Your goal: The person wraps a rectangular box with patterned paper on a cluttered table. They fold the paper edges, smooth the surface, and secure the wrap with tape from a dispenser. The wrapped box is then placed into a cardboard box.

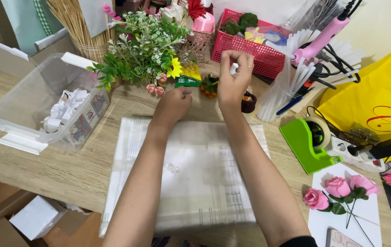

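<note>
My left hand [173, 103] rests as a closed fist on the wooden table just past the far edge of a flat stack of clear plastic sheets [191, 183], close to a small green packet [187, 81]. My right hand [234, 77] is raised above the table with thumb and fingertips pinched together; whatever they pinch is too small to make out. A small dark cup [249, 101] sits just right of that wrist. A bunch of artificial greenery with small flowers [145, 45] stands behind both hands.
A clear plastic box [26, 110] with white paper flowers lies on the left. A red basket [245, 45], pink glue gun [319, 39] and glue sticks [280, 89] are at the back right. A green tape dispenser [309, 142], yellow bag [378, 91] and pink paper roses [337, 192] are on the right.
</note>
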